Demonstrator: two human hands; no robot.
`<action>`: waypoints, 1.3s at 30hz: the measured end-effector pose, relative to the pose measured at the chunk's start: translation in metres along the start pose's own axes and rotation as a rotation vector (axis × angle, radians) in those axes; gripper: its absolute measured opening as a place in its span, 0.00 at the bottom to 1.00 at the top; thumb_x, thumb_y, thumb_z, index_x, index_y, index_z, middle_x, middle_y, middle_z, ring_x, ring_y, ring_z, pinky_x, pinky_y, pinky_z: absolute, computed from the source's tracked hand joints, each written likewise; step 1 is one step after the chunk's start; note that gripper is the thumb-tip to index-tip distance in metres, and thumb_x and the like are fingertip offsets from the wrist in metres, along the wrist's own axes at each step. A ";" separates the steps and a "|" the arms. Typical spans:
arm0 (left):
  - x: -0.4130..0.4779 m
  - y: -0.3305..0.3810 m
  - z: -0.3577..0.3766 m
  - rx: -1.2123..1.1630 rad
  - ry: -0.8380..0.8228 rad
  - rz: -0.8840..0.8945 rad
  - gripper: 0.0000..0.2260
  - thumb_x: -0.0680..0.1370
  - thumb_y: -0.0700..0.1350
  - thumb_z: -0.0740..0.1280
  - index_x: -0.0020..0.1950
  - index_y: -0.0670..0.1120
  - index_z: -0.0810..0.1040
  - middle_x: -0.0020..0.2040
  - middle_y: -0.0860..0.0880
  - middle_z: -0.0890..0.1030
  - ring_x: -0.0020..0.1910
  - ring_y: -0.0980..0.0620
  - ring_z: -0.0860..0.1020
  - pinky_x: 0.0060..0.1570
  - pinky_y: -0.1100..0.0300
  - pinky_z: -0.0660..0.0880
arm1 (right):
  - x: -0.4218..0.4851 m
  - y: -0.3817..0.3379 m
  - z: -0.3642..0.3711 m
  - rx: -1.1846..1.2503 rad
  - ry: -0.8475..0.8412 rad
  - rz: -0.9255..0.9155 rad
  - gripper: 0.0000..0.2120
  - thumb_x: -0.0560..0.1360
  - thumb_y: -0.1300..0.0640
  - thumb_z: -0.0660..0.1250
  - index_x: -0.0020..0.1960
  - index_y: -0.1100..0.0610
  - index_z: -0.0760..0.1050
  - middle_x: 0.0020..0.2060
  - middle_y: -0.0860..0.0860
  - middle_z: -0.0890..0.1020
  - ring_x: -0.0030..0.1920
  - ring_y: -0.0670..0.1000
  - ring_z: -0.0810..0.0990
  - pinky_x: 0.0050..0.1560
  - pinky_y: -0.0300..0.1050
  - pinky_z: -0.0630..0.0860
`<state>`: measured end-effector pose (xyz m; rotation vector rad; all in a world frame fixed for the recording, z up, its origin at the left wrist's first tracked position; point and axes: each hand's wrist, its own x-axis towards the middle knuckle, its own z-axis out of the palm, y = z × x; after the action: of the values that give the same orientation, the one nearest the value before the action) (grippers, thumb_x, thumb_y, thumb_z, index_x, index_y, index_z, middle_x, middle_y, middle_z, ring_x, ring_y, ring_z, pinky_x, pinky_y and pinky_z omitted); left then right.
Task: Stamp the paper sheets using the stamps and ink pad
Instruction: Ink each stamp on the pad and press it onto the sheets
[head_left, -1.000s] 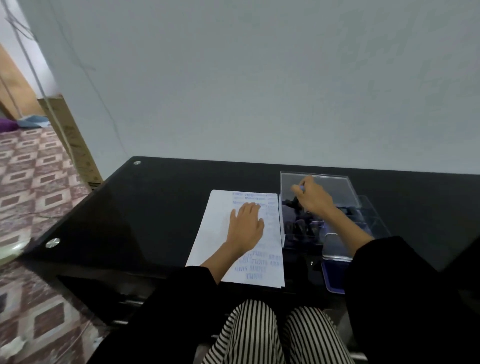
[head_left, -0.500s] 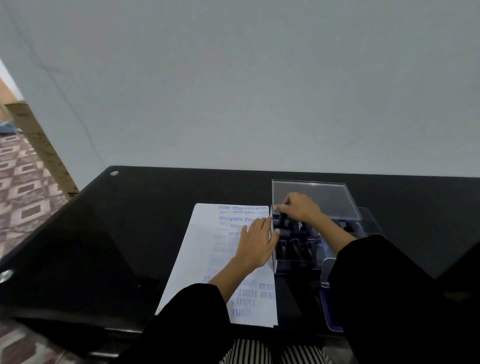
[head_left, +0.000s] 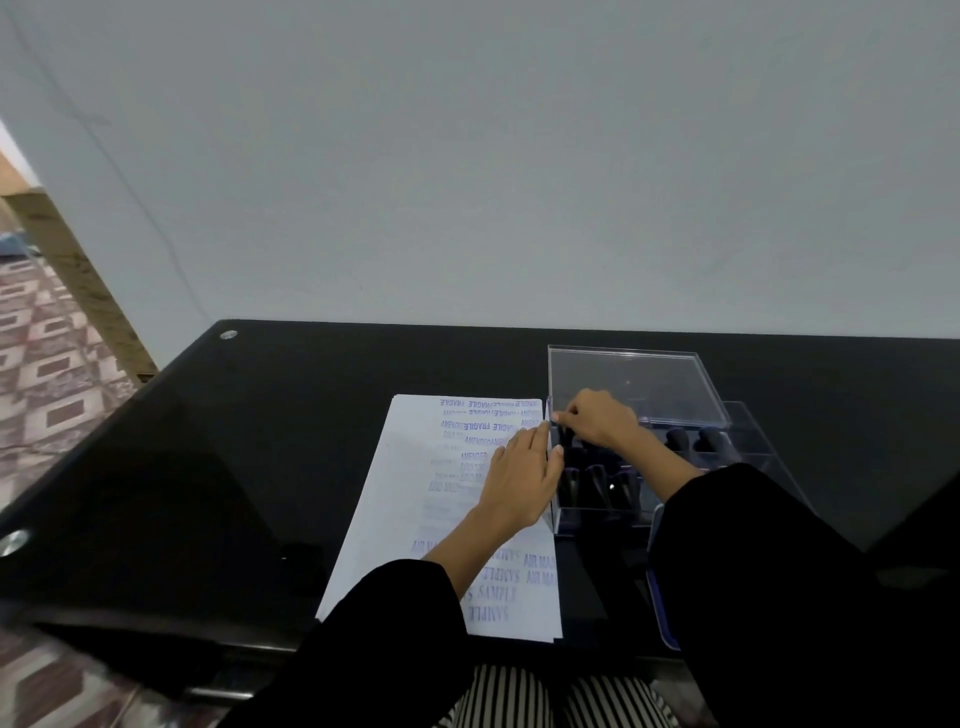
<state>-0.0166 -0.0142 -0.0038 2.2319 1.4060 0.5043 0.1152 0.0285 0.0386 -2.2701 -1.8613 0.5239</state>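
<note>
Fingers of left hand (head_left: 519, 483) lie flat on the paper sheet (head_left: 410, 493), right hand (head_left: 597, 421) pinching a stamp (head_left: 567, 437).

The right hand (head_left: 597, 422) has moved from the clear box's (head_left: 602, 517) rear to the stamps (head_left: 597, 486) at its left wall. The left hand (head_left: 522, 486) has slid across the paper sheet (head_left: 415, 493) toward the tabletop's right edge, reaching that wall.

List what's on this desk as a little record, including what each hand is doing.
Surface: black glass table
Paper: white sheet covered in blue stamp marks
Left hand: flat on the sheet, pressing it down
Right hand: inside the clear box, pinching a dark stamp
Other stamps: upright in the box
Lid: open, at the box's far side
</note>
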 end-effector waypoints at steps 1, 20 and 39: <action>0.000 0.001 -0.001 0.005 -0.004 0.000 0.22 0.83 0.50 0.48 0.75 0.43 0.58 0.73 0.45 0.65 0.71 0.48 0.64 0.72 0.52 0.60 | -0.001 0.000 0.002 -0.015 0.008 0.002 0.20 0.78 0.46 0.61 0.32 0.57 0.68 0.33 0.54 0.74 0.41 0.55 0.75 0.46 0.47 0.72; -0.008 0.015 -0.008 0.035 0.105 0.118 0.20 0.83 0.47 0.52 0.74 0.45 0.60 0.75 0.47 0.61 0.74 0.50 0.58 0.71 0.56 0.56 | -0.052 0.028 -0.036 0.058 0.143 -0.120 0.09 0.77 0.57 0.64 0.54 0.56 0.78 0.51 0.52 0.82 0.50 0.52 0.80 0.45 0.42 0.73; -0.033 0.037 0.009 0.218 -0.043 0.153 0.23 0.83 0.52 0.49 0.77 0.46 0.53 0.78 0.50 0.51 0.77 0.52 0.47 0.74 0.52 0.49 | -0.096 0.033 -0.028 -0.355 0.030 0.016 0.20 0.73 0.46 0.68 0.57 0.60 0.74 0.55 0.55 0.79 0.56 0.56 0.78 0.53 0.47 0.72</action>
<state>0.0023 -0.0594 0.0070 2.5218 1.3308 0.3651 0.1400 -0.0690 0.0691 -2.4900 -2.0621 0.1681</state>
